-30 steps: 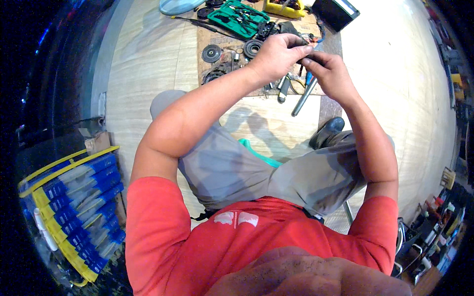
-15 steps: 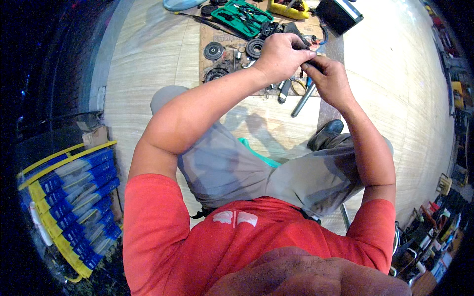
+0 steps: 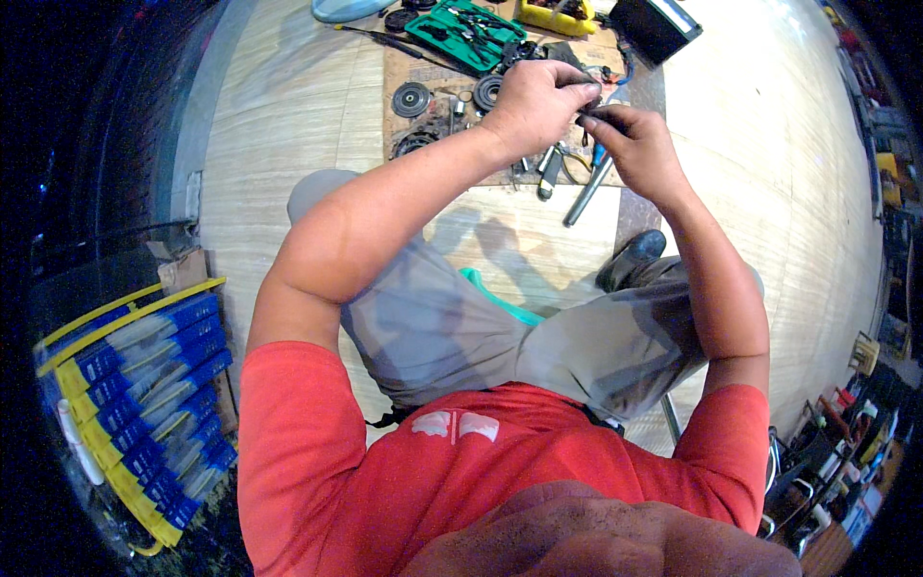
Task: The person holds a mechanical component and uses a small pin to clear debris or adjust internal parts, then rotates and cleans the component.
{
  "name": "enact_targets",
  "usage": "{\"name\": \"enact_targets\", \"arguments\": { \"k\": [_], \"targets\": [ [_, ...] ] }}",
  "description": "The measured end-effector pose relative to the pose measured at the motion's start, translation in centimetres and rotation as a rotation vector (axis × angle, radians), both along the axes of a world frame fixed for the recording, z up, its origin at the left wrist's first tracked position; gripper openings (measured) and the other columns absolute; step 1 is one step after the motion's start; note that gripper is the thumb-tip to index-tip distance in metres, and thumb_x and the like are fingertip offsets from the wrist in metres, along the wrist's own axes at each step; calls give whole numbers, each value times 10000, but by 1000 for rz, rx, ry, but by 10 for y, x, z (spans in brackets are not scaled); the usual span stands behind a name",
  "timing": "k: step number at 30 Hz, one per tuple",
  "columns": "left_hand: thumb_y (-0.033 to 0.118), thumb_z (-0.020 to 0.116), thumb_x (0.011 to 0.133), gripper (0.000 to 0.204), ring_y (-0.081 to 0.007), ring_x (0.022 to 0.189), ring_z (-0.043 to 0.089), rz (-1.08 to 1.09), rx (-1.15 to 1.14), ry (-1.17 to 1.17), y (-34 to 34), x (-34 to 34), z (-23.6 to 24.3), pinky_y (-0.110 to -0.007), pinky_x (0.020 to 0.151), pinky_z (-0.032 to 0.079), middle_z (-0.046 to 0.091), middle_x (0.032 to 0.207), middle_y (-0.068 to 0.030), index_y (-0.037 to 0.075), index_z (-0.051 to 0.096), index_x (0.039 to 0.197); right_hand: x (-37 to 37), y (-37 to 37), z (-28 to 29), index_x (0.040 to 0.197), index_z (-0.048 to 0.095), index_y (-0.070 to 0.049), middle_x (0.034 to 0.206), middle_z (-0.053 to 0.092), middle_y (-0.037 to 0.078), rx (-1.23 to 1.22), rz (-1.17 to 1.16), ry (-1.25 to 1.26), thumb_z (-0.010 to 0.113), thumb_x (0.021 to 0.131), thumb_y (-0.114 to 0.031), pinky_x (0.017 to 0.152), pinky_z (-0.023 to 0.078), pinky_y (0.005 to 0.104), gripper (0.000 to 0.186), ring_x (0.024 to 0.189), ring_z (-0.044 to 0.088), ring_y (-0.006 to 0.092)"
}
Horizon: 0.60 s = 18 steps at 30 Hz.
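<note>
Both hands are raised over a brown work mat strewn with parts. My left hand point(image 3: 540, 104) is closed, thumb against fingers, with a small dark piece partly showing at its tips; its kind cannot be made out. Close beside it, my right hand point(image 3: 636, 144) pinches thumb to forefinger, and whatever lies between them is too small and dark to name. Below the hands lie a blue-handled tool with a grey shaft point(image 3: 588, 192) and a utility knife point(image 3: 549, 178). Round black wheel-like parts point(image 3: 411, 99) rest left of my left hand.
A green tool case point(image 3: 471, 37) lies open at the far side of the mat point(image 3: 399, 72), next to a yellow tray point(image 3: 558, 17). A black box point(image 3: 656, 29) stands at the far right. My shoe point(image 3: 632, 260) is near the mat's right front; blue-and-yellow racked packages point(image 3: 154, 404) stand left.
My fingertips have parted slightly, with my right hand a little lower and left of where it was. The whole view has shifted slightly.
</note>
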<state>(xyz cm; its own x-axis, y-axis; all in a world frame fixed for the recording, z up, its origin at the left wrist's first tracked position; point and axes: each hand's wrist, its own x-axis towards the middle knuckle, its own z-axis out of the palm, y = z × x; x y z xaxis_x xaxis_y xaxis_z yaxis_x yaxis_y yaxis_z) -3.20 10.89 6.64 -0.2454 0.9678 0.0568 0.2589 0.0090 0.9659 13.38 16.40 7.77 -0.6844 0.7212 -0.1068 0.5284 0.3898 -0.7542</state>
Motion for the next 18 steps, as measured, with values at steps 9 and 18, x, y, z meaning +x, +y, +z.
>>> {"name": "enact_targets", "arguments": {
  "k": [9,18],
  "targets": [
    [236,671,850,275,-105,739,591,-8,-26,-55,-2,-2,5,-264,686,485,675,820,-54,-17,682,957,-2,-7,8,944,676,18,733,637,120,68,34,28,617,881,-170,617,460,310,207,655,563,151],
    [217,653,856,245,-94,689,585,-67,18,65,-2,1,-3,-269,646,480,669,745,-64,-21,687,907,3,1,-2,949,685,-14,751,642,207,90,34,50,641,845,-198,641,486,378,216,654,632,290]
  ]
}}
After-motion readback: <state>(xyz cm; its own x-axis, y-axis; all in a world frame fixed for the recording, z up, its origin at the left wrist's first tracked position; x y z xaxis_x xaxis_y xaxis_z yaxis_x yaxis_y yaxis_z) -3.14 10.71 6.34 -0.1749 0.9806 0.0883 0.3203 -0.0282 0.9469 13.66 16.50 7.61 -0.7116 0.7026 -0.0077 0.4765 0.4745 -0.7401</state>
